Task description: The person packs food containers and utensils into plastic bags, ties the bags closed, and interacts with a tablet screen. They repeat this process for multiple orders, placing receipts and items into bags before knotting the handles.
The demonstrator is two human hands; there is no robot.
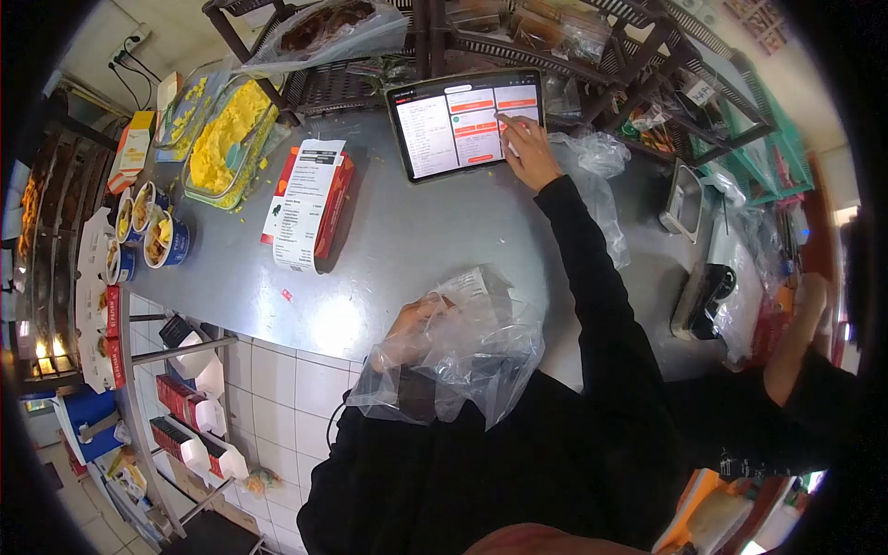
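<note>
My left hand (pixel 413 324) is closed on a clear plastic bag (pixel 481 356), held over the table's front edge against my dark clothing. The bag's film covers part of the hand, and a slip of white printed paper (pixel 472 282) shows at its top. My right arm reaches forward, and my right hand (pixel 527 153) has its fingers extended onto the screen of a tablet (pixel 427 139), with nothing held. The tablet leans at the back of the table and displays panels with orange buttons. Left of it lies a red box (pixel 335 203) topped with a long printed receipt (pixel 303 208).
Glass trays of yellow food (pixel 227 139) and several blue-and-white cups (pixel 168 242) stand at the left. Brown plastic racks (pixel 425 42) rise behind the tablet. At right are a metal pan (pixel 683 202), a black device (pixel 708 301) and another person's arm (pixel 803 338).
</note>
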